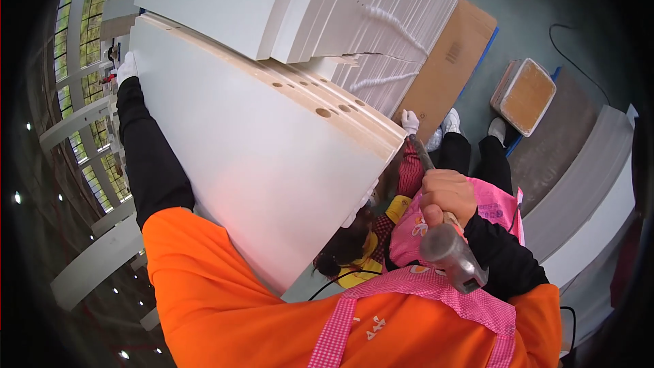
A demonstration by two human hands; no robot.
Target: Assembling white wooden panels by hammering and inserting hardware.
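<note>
A big white panel [252,157] is filling the middle, with stacked boards [381,10] standing beyond it. The right grip [448,194] is holding a hammer [449,252] to the panel's right; the left grip [127,68] is touching its far left end, how tightly closed I cannot tell

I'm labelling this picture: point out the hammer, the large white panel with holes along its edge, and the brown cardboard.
Hammer [451,253]: head view, on its metal head.
White panel [252,143]: head view, on its broad face.
Brown cardboard [448,71]: head view, on its flat side.
</note>
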